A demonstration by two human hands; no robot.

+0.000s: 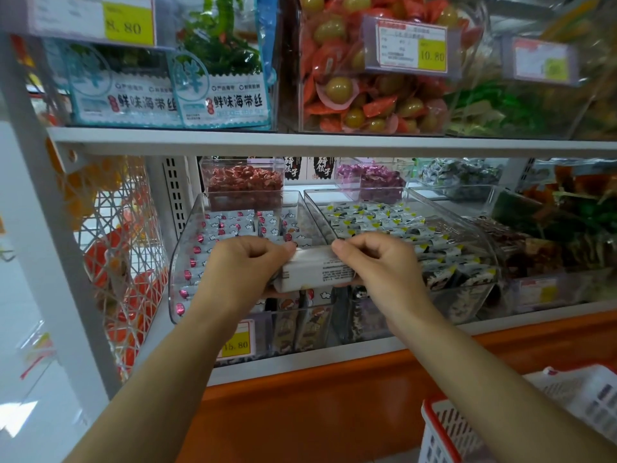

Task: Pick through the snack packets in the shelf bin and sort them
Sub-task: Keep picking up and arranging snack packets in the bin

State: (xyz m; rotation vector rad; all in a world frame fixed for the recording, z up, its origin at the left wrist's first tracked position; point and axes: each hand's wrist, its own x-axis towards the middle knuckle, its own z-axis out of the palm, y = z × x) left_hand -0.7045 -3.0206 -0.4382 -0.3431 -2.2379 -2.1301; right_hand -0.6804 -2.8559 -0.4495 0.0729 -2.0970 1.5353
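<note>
A white packet (317,269) is held over the front of the left bin (180,262), clamped at its ends between the left hand (247,262) and the right hand (377,259), fingers closed on it. The print should probably be read first, then the packet laid flat in line with the rows (227,228) below. The bin's clear front wall and the shelf edge (300,142) above leave a narrow slot; the right bin (474,228) stands just beside.
</note>
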